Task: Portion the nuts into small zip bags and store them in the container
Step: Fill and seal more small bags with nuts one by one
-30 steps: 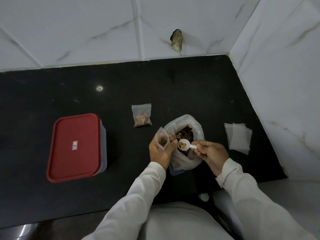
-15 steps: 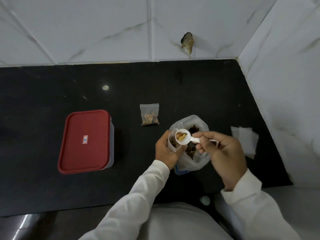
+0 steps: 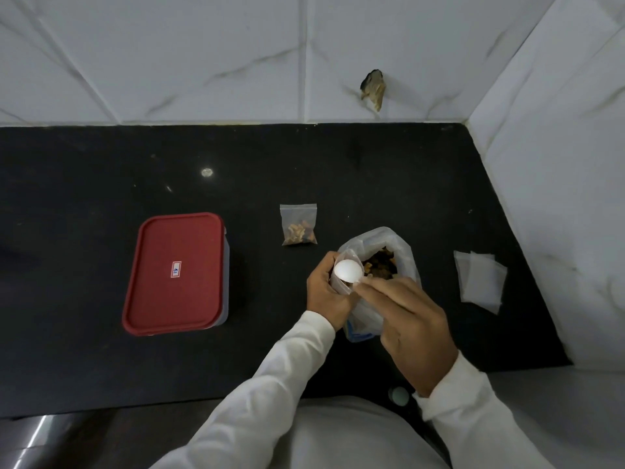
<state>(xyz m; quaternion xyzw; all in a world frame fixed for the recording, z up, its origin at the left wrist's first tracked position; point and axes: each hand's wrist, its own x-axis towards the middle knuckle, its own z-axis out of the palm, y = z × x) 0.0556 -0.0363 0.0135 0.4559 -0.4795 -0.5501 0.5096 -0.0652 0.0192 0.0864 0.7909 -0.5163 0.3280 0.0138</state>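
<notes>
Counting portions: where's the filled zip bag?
Head view, centre: filled bag lies apart, right of the container, up-left of the nut sack.

Red lid (image 3: 176, 272) w/ white label, black counter (image 3: 101, 367), white scoop (image 3: 348, 271), white marble-veined tiles (image 3: 203, 55), white sleeves (image 3: 257, 390).

Container (image 3: 176, 272) left of nut bag (image 3: 402, 245), empty bags (image 3: 480, 282) right.

The scoop (image 3: 348, 271), bowl down, hides the mouth of the zip bag (image 3: 342, 288).
</notes>
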